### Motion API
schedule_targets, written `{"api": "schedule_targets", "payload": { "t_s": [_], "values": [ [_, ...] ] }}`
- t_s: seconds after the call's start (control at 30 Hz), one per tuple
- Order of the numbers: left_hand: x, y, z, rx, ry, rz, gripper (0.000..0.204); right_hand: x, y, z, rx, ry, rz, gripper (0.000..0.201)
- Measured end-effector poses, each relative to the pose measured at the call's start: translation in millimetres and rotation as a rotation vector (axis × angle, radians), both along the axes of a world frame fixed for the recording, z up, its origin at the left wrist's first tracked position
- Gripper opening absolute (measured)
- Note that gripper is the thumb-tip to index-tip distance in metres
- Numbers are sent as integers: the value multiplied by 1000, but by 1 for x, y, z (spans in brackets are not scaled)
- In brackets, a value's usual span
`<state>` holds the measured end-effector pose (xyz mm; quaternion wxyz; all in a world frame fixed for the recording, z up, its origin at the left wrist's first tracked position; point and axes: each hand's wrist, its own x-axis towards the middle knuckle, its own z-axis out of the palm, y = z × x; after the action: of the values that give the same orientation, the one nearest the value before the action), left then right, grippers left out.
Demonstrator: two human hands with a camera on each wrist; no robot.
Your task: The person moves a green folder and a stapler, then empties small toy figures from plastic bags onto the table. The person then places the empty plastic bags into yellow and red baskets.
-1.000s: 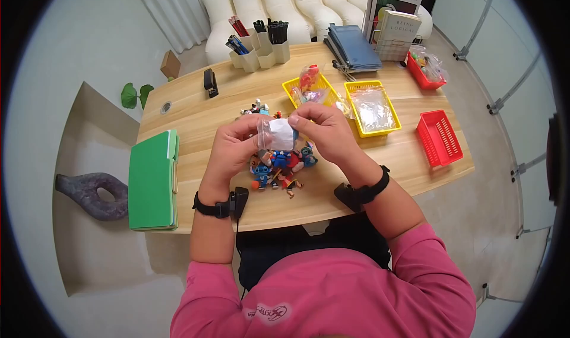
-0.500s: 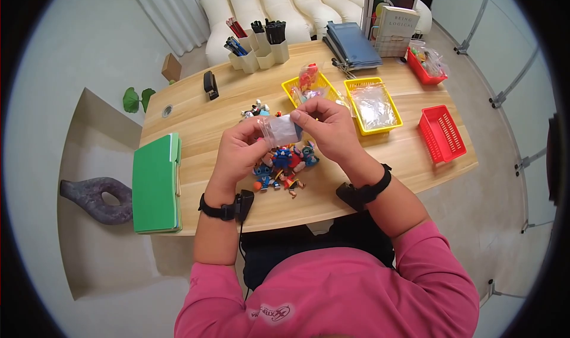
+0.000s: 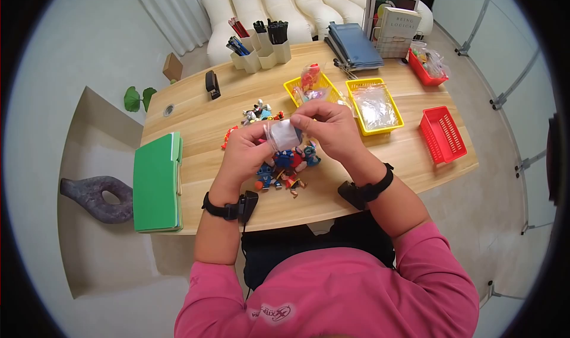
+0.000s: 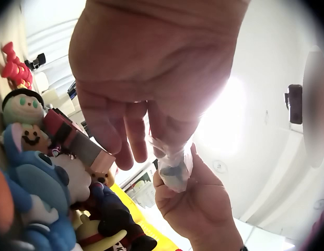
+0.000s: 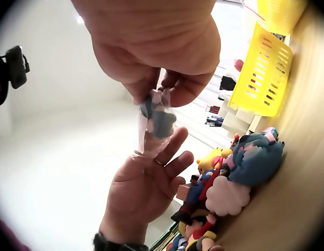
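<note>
Between the two hands, above the table, is a small clear plastic bag (image 3: 285, 134) with a white panel; a blue-grey figure (image 5: 163, 123) shows inside it in the right wrist view. The left hand (image 3: 245, 154) pinches one end of the bag between thumb and finger, its other fingers loosely bent. The right hand (image 3: 332, 131) pinches the opposite end. Below the hands lies a pile of small toy figures, among them a blue one (image 3: 265, 175) and a red and yellow one (image 3: 291, 181). The left wrist view shows the bag (image 4: 175, 170) between both hands.
Behind the hands stand a yellow basket of bagged toys (image 3: 291, 86) and a yellow basket of clear bags (image 3: 399, 124). To the right are a red basket (image 3: 442, 135) and a filled red basket (image 3: 428, 80). Green folders (image 3: 155, 183) lie left; a stapler (image 3: 212, 84) and pen holders (image 3: 265, 58) stand farther back.
The left hand has shifted slightly right and down, and red figures beside it have come into view. The bag has tilted a little, with both hands still holding it.
</note>
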<state>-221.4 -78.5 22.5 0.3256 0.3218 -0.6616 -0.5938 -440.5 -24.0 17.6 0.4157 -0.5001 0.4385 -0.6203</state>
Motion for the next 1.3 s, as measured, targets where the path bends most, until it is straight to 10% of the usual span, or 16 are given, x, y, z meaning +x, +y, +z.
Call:
{"api": "schedule_targets", "payload": {
  "t_s": [0.6,1.3],
  "values": [
    [6,-12,-8,-313,211,109,20,6,-7,-13,78,-194,36,19],
    [11,-21,-13,-46,308,517,31,4,-3,-7,211,-123,310,13]
  ]
}}
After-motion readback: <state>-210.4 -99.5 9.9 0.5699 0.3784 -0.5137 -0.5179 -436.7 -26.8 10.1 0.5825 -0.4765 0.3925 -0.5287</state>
